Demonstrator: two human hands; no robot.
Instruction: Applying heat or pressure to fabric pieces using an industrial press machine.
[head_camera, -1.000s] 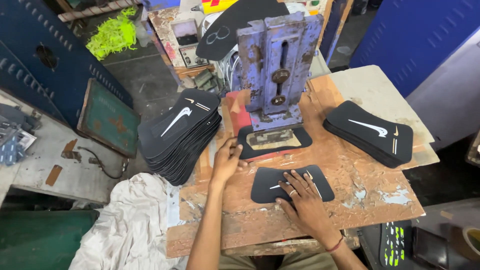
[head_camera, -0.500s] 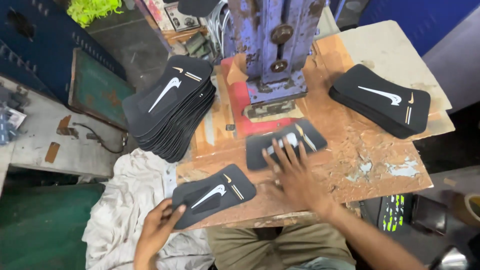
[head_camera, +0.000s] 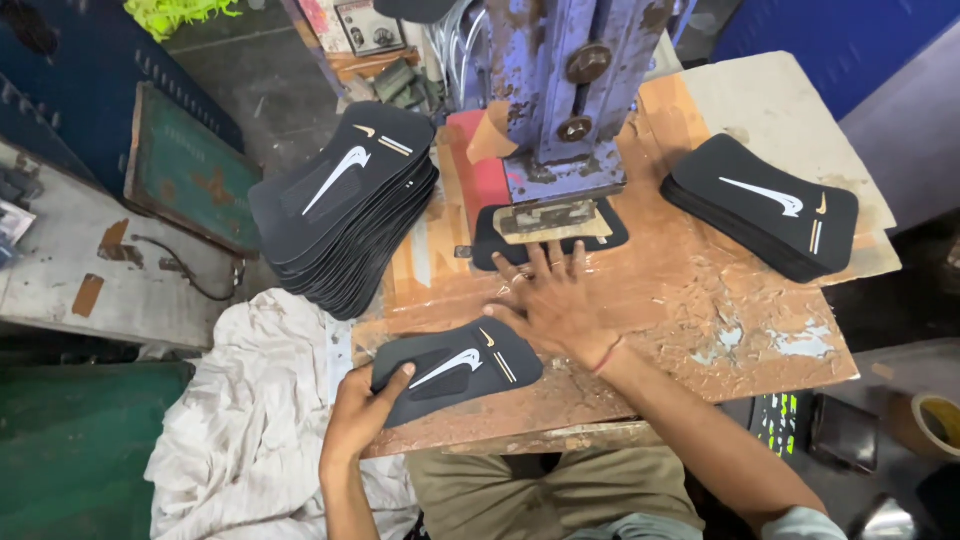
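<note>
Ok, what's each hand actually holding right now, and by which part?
The left hand holds a black printed insole piece by its left end, thumb on top. The right hand grips nothing; it presses flat on the black piece under the press.

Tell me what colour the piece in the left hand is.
Black, with white and tan markings; the piece in the left hand shows in the head view.

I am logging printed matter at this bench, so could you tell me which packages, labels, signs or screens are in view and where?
Small framed picture or card: top centre behind the press, rectangular, pale with dark figures.
Tape roll: bottom right, round, brownish.
No screens or signs visible.
</note>
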